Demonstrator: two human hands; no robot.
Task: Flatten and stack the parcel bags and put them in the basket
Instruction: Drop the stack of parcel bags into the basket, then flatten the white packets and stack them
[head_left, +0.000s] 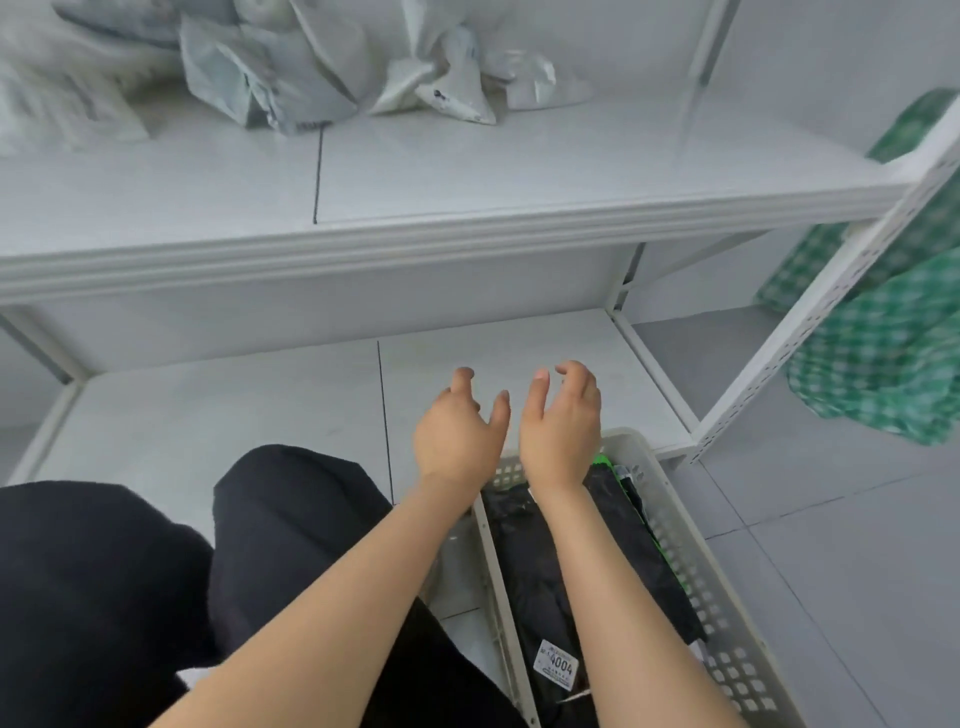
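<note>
A heap of crumpled grey-white parcel bags (291, 67) lies at the back of the upper shelf (467, 171). Low on the right stands a white perforated basket (696, 566) on the floor. Flat black parcel bags (582, 561) lie in it, one with a white label reading 4004. My left hand (457, 436) and my right hand (563, 421) hover side by side above the basket's far end, over the lower shelf. Both hold nothing, fingers loosely curled, palms facing each other.
The lower shelf board (234, 405) runs under the upper one. A white perforated upright (831, 291) stands at the right, with green checked bags (893, 332) behind it. My knees in black trousers (156, 571) fill the lower left. Grey floor tiles (857, 545) lie right of the basket.
</note>
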